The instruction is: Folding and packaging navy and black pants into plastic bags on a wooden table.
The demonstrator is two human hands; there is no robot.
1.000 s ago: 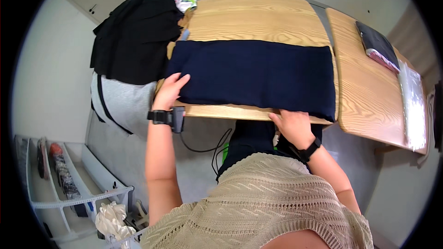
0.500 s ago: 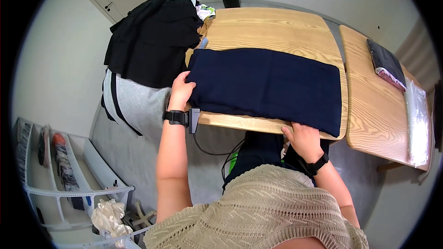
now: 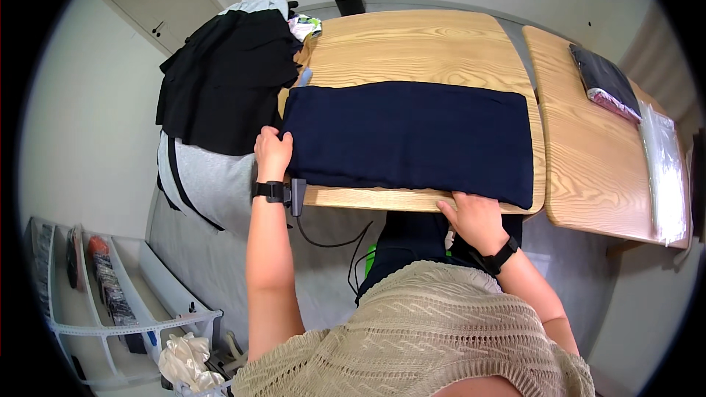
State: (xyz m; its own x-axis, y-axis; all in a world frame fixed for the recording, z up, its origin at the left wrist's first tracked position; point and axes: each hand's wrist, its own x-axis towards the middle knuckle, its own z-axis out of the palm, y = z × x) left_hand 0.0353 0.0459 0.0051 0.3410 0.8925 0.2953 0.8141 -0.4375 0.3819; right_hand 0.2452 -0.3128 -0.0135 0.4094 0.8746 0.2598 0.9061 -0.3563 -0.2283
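Since earlier, both hands slid along the navy cloth (image 3: 412, 140) on the wooden table (image 3: 412, 44): left hand (image 3: 272, 153) clutches its left edge, right hand (image 3: 474, 219) grips the near edge; grey walls surround.

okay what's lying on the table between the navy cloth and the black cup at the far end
Nothing: the head view shows only bare wood of the table between the folded navy cloth and the black cup.
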